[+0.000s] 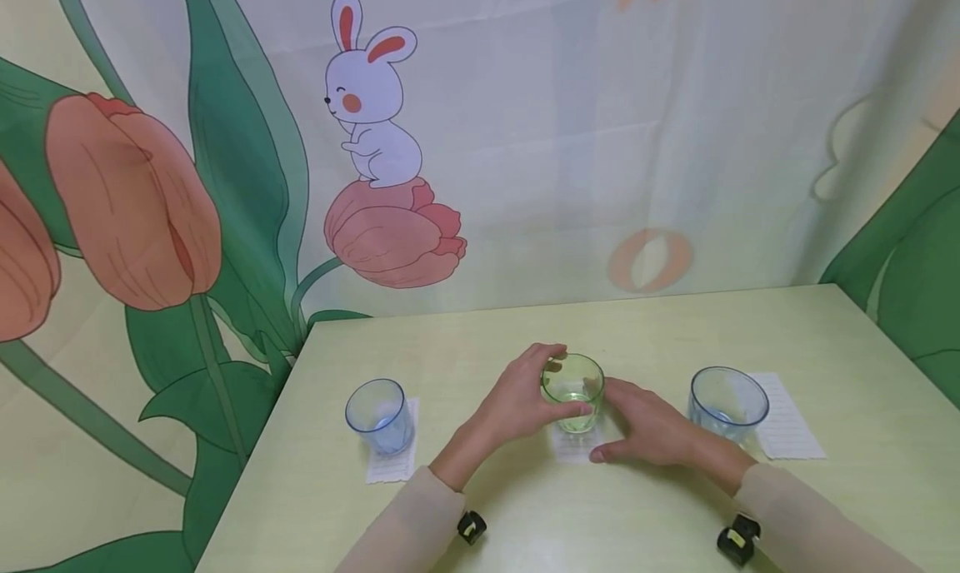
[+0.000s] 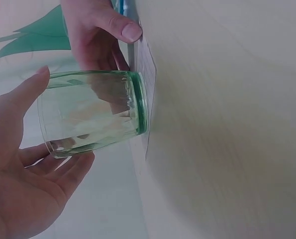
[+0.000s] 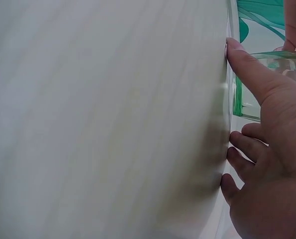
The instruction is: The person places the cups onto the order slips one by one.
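My left hand (image 1: 517, 396) grips a green glass (image 1: 573, 419) near its rim, thumb on the near side and fingers round the far side. The glass stands upright over a small lined paper slip (image 1: 573, 452), its base at or just above the paper; I cannot tell which. Close to the right of the glass, my right hand (image 1: 651, 423) is spread low with its fingertips on the table. Its thumb (image 3: 249, 67) touches down by the near edge of the slip. In the left wrist view, the green glass (image 2: 95, 112) looks see-through, with the right hand (image 2: 95, 30) behind it.
At the left, a blue glass (image 1: 380, 419) stands partly on another paper slip (image 1: 390, 469). A wider blue glass (image 1: 727, 411) at the right overlaps a larger lined paper (image 1: 791, 423). The pale table (image 1: 465, 331) ends at a printed curtain (image 1: 525, 140).
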Tool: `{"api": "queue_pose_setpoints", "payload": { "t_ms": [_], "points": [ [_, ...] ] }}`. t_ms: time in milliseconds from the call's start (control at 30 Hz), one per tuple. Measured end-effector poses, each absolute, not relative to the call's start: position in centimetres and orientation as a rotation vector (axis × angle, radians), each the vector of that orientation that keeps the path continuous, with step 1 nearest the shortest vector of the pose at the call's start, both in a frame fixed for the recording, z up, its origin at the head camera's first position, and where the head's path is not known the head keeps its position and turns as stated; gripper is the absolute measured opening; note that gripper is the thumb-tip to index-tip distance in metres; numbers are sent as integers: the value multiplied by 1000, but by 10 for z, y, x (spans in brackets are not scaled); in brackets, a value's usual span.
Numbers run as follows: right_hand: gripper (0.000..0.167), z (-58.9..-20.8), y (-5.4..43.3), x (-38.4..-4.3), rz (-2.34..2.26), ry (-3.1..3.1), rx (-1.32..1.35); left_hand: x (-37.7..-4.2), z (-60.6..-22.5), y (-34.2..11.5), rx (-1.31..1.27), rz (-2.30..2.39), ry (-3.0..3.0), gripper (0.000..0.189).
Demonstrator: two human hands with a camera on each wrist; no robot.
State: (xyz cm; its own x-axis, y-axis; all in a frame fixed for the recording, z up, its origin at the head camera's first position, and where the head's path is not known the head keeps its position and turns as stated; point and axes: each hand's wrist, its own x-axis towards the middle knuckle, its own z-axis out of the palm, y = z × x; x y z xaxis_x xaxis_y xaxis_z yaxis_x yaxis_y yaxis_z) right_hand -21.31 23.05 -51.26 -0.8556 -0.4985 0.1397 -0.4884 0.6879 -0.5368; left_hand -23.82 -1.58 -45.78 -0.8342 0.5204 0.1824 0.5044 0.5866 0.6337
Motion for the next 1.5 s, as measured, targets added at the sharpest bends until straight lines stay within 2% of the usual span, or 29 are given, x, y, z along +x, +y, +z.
{"api": "queue_pose_setpoints", "payload": {
  "t_ms": [1500],
  "points": [
    [99,-513,231,-213,-938,2838,-804,-229,-459,-13,874,1106,2776,91]
  ]
}}
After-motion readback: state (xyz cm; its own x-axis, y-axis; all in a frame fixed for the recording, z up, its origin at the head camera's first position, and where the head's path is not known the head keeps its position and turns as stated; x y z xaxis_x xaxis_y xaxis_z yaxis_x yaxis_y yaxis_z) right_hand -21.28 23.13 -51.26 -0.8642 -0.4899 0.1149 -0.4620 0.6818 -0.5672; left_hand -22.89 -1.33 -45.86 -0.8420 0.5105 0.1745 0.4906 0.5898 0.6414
